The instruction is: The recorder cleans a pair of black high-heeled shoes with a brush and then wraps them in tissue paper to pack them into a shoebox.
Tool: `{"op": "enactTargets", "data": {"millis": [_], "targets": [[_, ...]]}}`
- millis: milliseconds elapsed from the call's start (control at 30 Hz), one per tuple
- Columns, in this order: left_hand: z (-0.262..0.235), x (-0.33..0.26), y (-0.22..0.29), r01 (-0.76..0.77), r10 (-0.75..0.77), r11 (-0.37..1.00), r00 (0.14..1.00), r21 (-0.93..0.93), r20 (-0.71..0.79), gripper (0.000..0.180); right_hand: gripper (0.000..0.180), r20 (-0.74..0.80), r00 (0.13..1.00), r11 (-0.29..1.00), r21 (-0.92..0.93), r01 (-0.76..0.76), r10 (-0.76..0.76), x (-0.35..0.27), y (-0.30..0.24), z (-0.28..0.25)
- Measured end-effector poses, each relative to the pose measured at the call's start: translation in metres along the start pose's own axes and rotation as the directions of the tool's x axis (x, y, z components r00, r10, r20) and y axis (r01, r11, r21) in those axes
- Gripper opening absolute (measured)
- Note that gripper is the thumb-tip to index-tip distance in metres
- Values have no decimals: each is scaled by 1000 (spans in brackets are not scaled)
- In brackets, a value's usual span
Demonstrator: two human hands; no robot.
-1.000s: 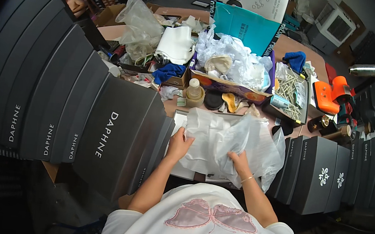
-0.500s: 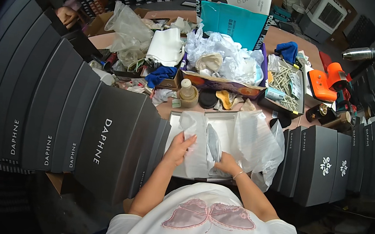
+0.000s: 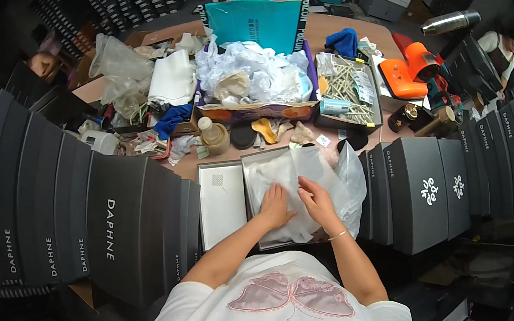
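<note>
A shoebox [image 3: 248, 172] lies in front of me, lined with white tissue paper [image 3: 275, 170] that covers whatever is inside. My left hand [image 3: 275, 208] rests flat on the paper with its fingers stretched out. Just to its right, my right hand [image 3: 318, 203] is at the paper's raised edge, fingers extended and thumb apart. Against the box's left side lies a box lid [image 3: 221, 204], pale inside with a small printed square. A loose sheet of thin translucent wrapping [image 3: 350, 185] bulges over the box's right side.
Dark shoeboxes stand stacked at left [image 3: 124, 221] and right [image 3: 418, 193]. Behind are a carton of crumpled paper [image 3: 261, 74], a tray of thin sticks [image 3: 348, 95], a pump bottle [image 3: 213, 134], a black round tin [image 3: 242, 136] and an orange device [image 3: 408, 76]. Another person [image 3: 498, 52] is at far right.
My left hand has let go of the lifted tissue sheet and now lies flat on it. The grey wrapped item under my right hand is now covered. The view has swung rightward.
</note>
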State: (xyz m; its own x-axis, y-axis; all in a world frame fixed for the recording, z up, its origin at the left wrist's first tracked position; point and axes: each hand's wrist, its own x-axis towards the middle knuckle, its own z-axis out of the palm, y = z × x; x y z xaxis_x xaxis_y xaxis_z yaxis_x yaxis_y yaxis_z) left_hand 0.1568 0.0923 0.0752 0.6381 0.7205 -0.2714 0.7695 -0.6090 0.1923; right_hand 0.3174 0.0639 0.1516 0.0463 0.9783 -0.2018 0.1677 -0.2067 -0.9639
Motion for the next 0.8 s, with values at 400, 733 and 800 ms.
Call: {"op": "enactTargets", "data": {"millis": [400, 733, 800], "targets": [[10, 7, 0, 123, -119, 992, 945, 7, 305, 93, 66, -74, 916, 616, -761, 204, -394, -45, -57, -39], [51, -16, -7, 230, -256, 964, 937, 132, 238, 106, 59, -27, 970, 854, -481, 198, -240, 2, -18, -81], [39, -13, -4, 235, -254, 964, 952, 124, 169, 94, 71, -30, 999, 935, -353, -26, 17, -17, -42, -94]]}}
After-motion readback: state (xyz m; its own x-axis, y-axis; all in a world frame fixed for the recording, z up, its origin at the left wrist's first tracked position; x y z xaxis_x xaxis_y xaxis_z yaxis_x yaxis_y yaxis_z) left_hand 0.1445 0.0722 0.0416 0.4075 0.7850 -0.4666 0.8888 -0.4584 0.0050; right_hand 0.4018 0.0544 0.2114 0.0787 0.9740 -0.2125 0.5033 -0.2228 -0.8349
